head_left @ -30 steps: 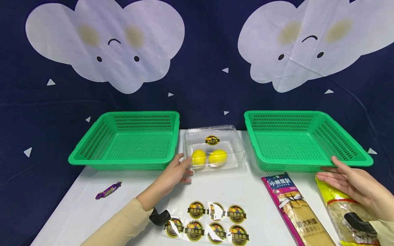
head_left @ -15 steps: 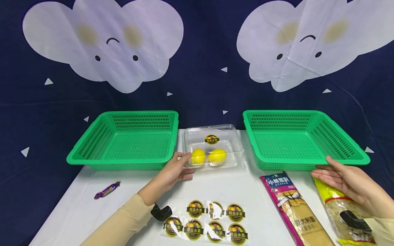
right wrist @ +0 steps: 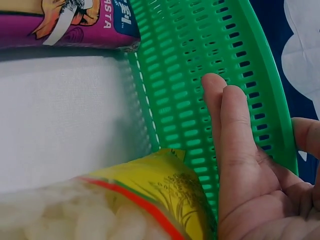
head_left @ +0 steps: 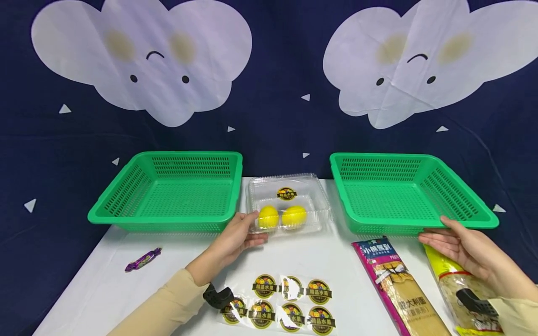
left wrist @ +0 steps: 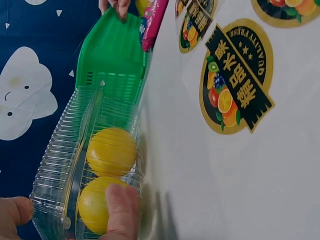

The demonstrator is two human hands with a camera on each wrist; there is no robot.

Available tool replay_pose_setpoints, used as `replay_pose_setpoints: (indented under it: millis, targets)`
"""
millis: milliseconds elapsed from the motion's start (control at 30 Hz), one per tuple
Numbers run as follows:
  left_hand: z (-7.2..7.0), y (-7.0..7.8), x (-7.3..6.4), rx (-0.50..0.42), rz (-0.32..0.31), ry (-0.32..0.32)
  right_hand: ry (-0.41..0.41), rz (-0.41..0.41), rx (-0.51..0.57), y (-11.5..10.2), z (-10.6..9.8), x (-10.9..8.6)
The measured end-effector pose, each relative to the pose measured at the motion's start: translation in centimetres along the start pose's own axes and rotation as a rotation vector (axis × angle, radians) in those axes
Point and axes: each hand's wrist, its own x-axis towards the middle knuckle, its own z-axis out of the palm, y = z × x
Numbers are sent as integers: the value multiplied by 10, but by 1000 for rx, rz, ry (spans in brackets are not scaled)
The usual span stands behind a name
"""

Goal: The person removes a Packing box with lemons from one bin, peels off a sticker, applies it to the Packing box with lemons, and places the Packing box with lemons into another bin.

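A clear plastic clamshell box [head_left: 313, 205] with two lemon-like yellow fruits [left wrist: 112, 152] inside stands between two green baskets. My left hand [head_left: 235, 238] grips its front left corner; in the left wrist view the thumb and a finger press on opposite sides of the box. At the right green basket [head_left: 388, 224], my right hand [head_left: 466, 247] holds the front rim. Its thumb lies over the rim, while straight fingers [right wrist: 235, 120] lie along the outer wall. Below that hand is a yellow-topped bag [head_left: 445, 261] of pale pieces, partly hidden by hand and wrist.
The left green basket [head_left: 168, 219] stands at the back left. A purple wrapped candy [head_left: 143, 260] lies before it. A sheet of round fruit stickers [head_left: 275, 301] is at the front middle. A pasta pack [head_left: 399, 287] lies at right. A dark cloud-patterned cloth [head_left: 286, 70] hangs behind.
My left hand has closed in on the box's front left corner, and its thumb now lies against it. The right hand stays at the basket rim. The head view has shifted slightly.
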Motion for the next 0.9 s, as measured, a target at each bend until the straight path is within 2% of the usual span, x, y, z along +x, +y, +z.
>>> replay_pose_setpoints:
  millis: [267,400,500,700,900]
  targets:
    - [3,-2,-6,-1,6,5,-59,25,11,2,-5,2]
    - [3,-1,-9,-13,20,10,-16,47,41,1,-6,4]
    - [4,1,-13,-17,26,17,12,62,111,1,-4,4]
    - [5,2,-19,-10,25,14,-103,80,294,3,-1,5]
    - [7,2,-25,-20,27,20,-106,78,373,6,3,4]
